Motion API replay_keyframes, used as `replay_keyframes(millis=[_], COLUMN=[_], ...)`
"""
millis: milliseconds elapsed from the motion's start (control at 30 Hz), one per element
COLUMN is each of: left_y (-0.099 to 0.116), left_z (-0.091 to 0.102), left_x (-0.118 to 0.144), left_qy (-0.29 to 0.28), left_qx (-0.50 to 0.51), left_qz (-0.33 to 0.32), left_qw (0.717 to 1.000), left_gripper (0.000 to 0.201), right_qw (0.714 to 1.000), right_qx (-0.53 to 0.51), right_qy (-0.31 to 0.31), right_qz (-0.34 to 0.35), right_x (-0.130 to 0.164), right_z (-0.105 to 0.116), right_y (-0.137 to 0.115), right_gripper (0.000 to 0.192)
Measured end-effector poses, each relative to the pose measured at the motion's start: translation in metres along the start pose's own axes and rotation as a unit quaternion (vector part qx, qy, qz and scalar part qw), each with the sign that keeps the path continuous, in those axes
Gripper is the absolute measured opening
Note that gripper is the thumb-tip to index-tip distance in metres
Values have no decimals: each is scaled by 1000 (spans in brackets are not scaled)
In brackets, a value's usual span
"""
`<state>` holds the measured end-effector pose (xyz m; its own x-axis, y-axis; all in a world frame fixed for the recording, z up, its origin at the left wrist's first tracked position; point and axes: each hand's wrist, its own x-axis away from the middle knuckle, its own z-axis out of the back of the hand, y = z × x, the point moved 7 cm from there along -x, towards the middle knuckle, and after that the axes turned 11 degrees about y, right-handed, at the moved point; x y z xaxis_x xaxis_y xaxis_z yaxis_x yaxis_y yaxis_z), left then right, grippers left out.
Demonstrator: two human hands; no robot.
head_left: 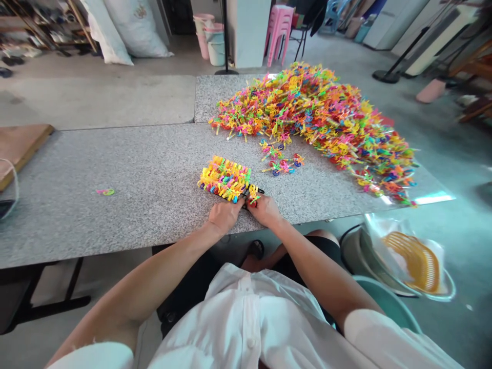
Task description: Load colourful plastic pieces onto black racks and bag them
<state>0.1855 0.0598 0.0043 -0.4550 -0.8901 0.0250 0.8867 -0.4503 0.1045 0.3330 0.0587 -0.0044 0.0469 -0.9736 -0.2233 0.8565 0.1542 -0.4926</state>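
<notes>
In the head view, a block of small coloured plastic pieces (225,177) lies in tight rows on a dark holder near the table's front edge. My left hand (226,215) is closed at the holder's near right corner, its fingertips partly hidden. Right beside it, my right hand (267,210) is closed round a small cluster of coloured plastic pieces (253,193) in yellow, green and red. A short black part (260,190) sticks out past that cluster. The fingertips of both hands almost meet. What exactly the left fingers pinch is hidden.
A large heap of similar coloured pieces (307,110) covers the back right of the speckled grey table (77,205). A few loose clusters (282,165) lie before it, and a single piece (105,192) on the left. Buckets with a yellow basket (417,259) stand below right.
</notes>
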Motion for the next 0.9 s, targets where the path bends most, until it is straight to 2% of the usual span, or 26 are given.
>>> replay_keyframes(millis=[267,400,533,667,767,900], left_y=[0,-4,-10,-15,-23,-58], left_z=[-4,-7,-14,-13,-3,15], left_x=[-3,4,12,20,28,39], left_qy=[0,10,32,103,186,306], left_qx=[19,21,50,102,153,193], left_qz=[-2,8,13,29,54,151], left_qw=[1000,1000,998,989,969,920], left_gripper=[49,53,50,40,31,20], right_qw=[999,999,999,996,996,997], right_qx=[-23,-11,-6,-27,-34,-39], right_qy=[-21,-31,-17,23,26,33], right_qz=[25,11,-36,-82,-82,-55], right_x=[-2,-3,-3,-4,-4,-4], right_z=[2,3,3,5,2,-2], right_y=[-1,1,4,2,-5,-11], right_gripper=[15,15,17,21,19,17])
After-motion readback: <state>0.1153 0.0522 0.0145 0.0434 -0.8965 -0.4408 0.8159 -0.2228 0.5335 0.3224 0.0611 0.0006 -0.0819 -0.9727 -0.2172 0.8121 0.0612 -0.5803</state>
